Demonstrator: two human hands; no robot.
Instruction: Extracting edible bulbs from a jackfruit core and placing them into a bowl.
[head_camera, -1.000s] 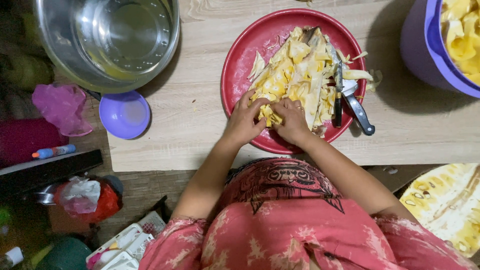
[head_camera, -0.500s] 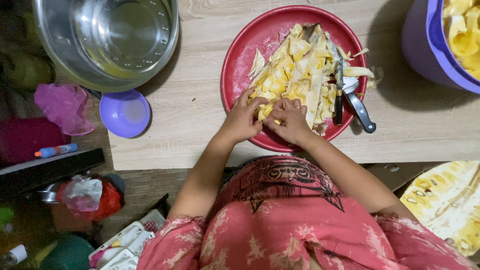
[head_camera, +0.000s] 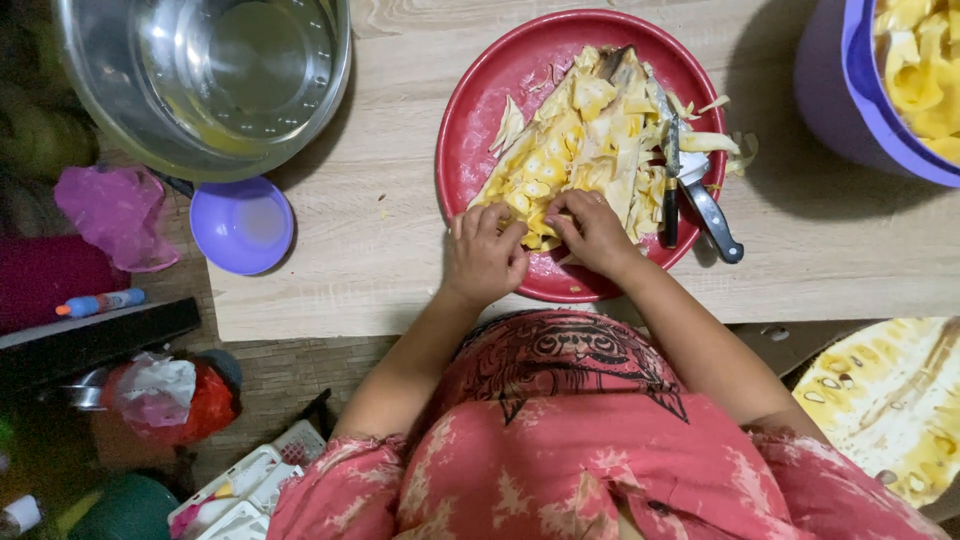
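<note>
Both hands, left hand (head_camera: 487, 252) and right hand (head_camera: 592, 228), pinch one jackfruit piece (head_camera: 535, 232) at frame centre; most jackfruit (head_camera: 590, 140) on red plate (head_camera: 480, 130) remains unseparated.

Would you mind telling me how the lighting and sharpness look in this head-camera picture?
Head view: the wooden table is evenly lit; the purple tub casts a dark shadow leftward; glare streaks the steel bowl; the floor at left is dim; both hands, left hand and right hand, look sharp.

Both forearms reach forward; the left hand (head_camera: 484, 255) and right hand (head_camera: 592, 230) sit knuckles-up, fingers curled inward, fingertips nearly meeting.
</note>
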